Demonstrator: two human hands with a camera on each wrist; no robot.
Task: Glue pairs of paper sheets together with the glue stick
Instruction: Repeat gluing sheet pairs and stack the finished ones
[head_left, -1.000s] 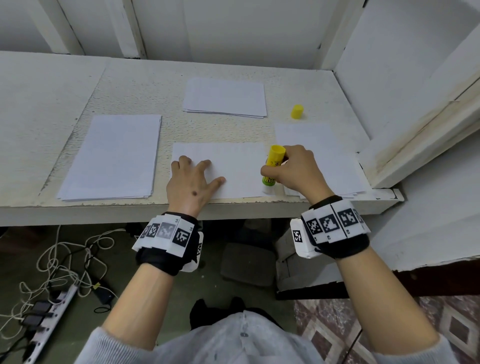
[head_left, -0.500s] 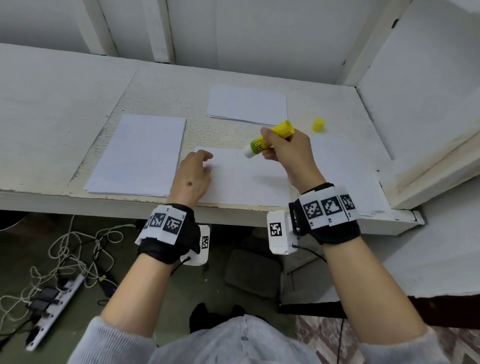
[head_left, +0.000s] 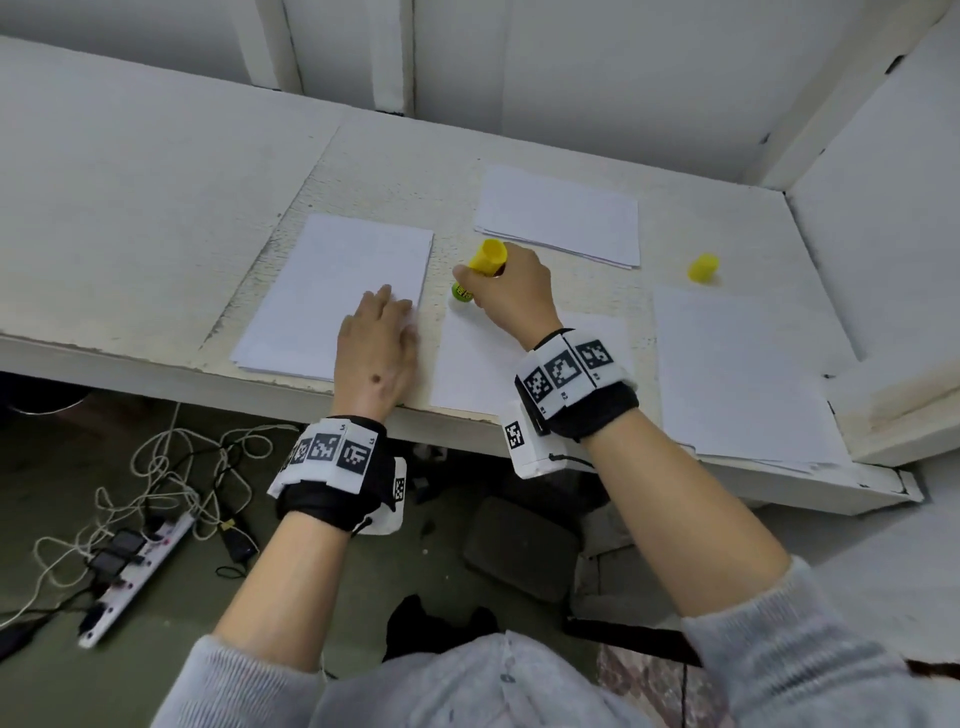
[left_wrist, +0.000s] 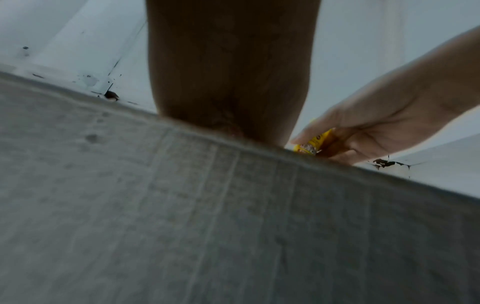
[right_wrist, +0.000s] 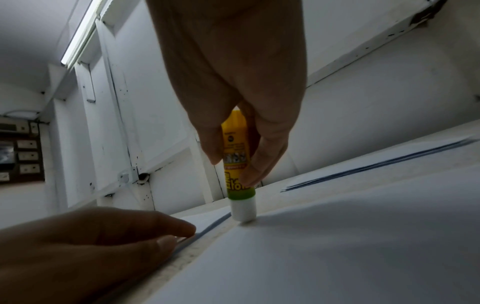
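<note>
The right hand (head_left: 511, 293) pinches the glue stick (head_left: 480, 270) by its yellow barrel between thumb and fingers; in the head view it sits just above centre, its white tip pressed on the far left corner of the single sheet (head_left: 483, 364) lying at centre. In the right-wrist view the glue stick (right_wrist: 239, 174) stands nearly upright, tip down at that corner. The left hand (head_left: 376, 353), left of centre, lies flat with fingers extended, its fingertips on the near right corner of the left stack (head_left: 337, 291) and holding nothing.

Handling, as judged: the stick is light and rigid, best held mid-barrel so that pressure falls straight through the tip; the soft glue column may smear or break under a sideways load. The sheets are thin, limp and apt to slide or wrinkle under the drag of the glue, so the free hand would serve best flat on the sheet being coated.

Count: one glue stick; one yellow cap (head_left: 704, 267), lying apart at upper right; one single sheet; three paper stacks, namely the left stack, the far stack (head_left: 558, 215) at upper centre and the right stack (head_left: 743, 374). The sheets in each stack cannot be counted.
</note>
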